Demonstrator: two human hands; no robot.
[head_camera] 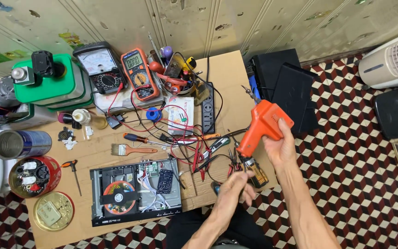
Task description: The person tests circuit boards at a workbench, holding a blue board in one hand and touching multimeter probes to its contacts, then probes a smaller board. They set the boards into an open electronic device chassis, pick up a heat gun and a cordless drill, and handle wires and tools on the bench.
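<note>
My right hand [279, 148] grips an orange pistol-shaped soldering gun [260, 127] by its handle, lifted above the right end of the cardboard-covered table [224, 69], tip pointing up and away. My left hand [236, 184] is lower, near the table's front right corner, fingers pinched on something thin and dark, perhaps the gun's cord; I cannot tell exactly. An opened disc player [137, 191] with a disc and bare circuit boards lies at the front of the table.
An orange digital multimeter [137, 74], an analogue meter [100, 67], a black power strip [207, 108], a tool cup [173, 74], a paintbrush [132, 149], screwdrivers, tangled red and black leads and tins crowd the table. Black boxes [284, 83] and a white fan [392, 60] stand on the tiled floor.
</note>
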